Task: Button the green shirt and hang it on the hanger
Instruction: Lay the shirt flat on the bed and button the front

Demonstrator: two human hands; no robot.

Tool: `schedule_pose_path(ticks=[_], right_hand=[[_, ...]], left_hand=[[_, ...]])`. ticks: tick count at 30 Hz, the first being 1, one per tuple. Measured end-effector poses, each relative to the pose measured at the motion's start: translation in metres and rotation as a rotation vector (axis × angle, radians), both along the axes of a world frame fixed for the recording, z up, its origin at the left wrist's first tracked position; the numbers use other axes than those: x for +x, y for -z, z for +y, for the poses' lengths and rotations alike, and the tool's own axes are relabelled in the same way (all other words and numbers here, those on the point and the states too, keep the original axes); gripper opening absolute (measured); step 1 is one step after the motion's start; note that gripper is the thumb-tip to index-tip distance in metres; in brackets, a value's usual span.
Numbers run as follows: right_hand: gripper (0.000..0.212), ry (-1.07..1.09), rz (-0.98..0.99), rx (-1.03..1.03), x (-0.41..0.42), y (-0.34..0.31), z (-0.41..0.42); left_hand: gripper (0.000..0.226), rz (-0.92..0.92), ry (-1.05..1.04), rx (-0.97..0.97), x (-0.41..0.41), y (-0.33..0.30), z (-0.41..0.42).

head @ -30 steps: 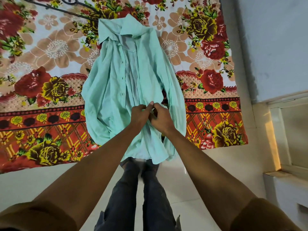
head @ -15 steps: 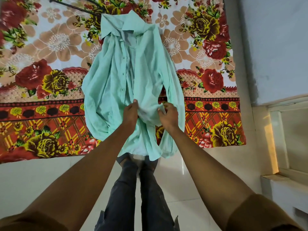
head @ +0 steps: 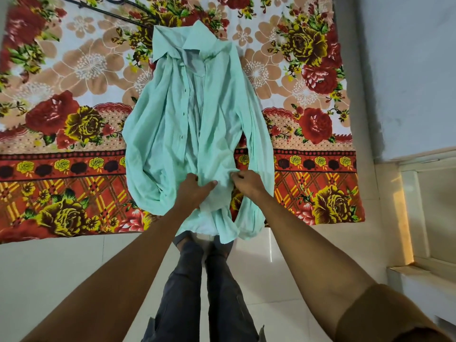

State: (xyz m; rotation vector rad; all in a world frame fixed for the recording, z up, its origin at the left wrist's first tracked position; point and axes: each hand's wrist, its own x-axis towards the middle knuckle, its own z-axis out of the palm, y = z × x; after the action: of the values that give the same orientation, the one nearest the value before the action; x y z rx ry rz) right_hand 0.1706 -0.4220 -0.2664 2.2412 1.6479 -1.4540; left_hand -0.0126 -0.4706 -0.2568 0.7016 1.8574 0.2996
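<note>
Green shirt [head: 197, 134] is laid front-up on the floral bedspread [head: 74, 95], collar far, hem over the bed edge. Lower front fabric is pinched by left hand [head: 195, 191] and right hand [head: 246, 182]. Black hanger [head: 116, 8] is seen beyond the collar.

The mint-green shirt [head: 170, 134] lies crumpled and unbuttoned, collar far, hem hanging over the near edge, with the black hanger [head: 116, 7] at the far left.
</note>
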Motion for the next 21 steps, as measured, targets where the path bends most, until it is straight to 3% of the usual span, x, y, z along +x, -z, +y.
schedule_pose_path(ticks=[3, 6, 8, 10, 12, 15, 18, 21], right_hand=[[0.026, 0.039, -0.14, 0.231, 0.014, 0.003, 0.02], [0.043, 0.202, -0.292, 0.354, 0.024, 0.008, 0.048], [0.06, 0.246, -0.319, 0.224, 0.032, 0.018, 0.065], [0.051, 0.215, -0.288, 0.12, 0.045, 0.03, 0.078], [0.033, 0.216, -0.195, 0.174, 0.061, 0.034, 0.089], [0.028, 0.392, -0.109, 0.38, 0.096, 0.031, 0.111], [0.03, 0.549, 0.162, 0.395, 0.116, 0.025, 0.121], [0.053, 0.479, 0.092, 0.181, 0.119, 0.033, 0.096]], left_hand=[[0.068, 0.453, 0.275, 0.28, 0.007, -0.002, 0.008], [0.067, 0.649, 0.503, 0.465, 0.025, 0.001, 0.034], [0.075, 0.573, 0.666, 0.509, 0.04, 0.011, 0.054], [0.081, 0.485, 0.848, 0.485, 0.053, 0.027, 0.07], [0.083, 0.487, 0.891, 0.361, 0.053, 0.043, 0.076], [0.084, 0.581, 0.84, 0.22, 0.051, 0.055, 0.078], [0.072, 0.584, 0.821, 0.501, 0.062, 0.05, 0.07], [0.051, 0.376, 0.802, 0.786, 0.094, 0.042, 0.062]])
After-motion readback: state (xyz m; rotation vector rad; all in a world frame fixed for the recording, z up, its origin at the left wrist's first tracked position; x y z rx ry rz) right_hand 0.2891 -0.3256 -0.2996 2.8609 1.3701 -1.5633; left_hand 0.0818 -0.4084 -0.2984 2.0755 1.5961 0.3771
